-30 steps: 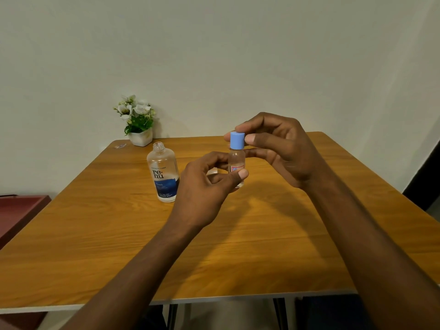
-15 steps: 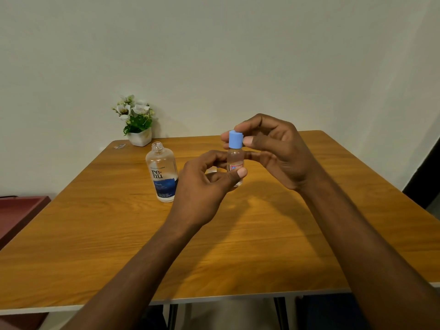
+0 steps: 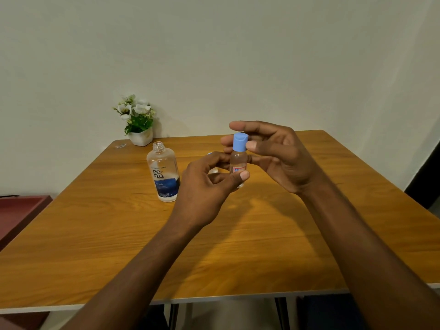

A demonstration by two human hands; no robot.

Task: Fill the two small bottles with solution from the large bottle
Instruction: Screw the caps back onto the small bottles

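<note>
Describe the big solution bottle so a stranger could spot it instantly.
On the wooden table, find the white flower pot at the far left corner. The large bottle stands upright just in front of it. It is clear, with a blue-and-white label and an open, capless neck, unlike the blue-capped small bottle gripped by the left hand.
</note>
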